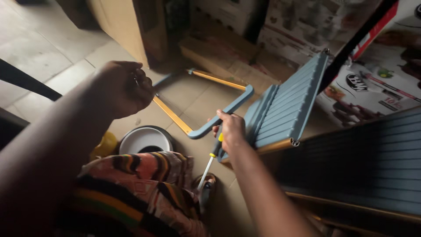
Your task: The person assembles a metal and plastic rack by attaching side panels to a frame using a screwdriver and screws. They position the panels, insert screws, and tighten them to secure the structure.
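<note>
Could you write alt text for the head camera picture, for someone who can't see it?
Seen from above, a person's right hand holds a yellow-and-black screwdriver against a blue slatted chair panel, while the left hand grips the yellow frame bar. A round white lid lies on the tiled floor, with cardboard boxes behind.

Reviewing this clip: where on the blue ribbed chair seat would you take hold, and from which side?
Best guess: grip the blue ribbed seat along its near edge, beside the wooden rail, coming from the person's side. That edge faces the person, and the right hand, which also holds the screwdriver, already rests by it. Boxes crowd the far side. The left hand is at the yellow leg frame.
</note>
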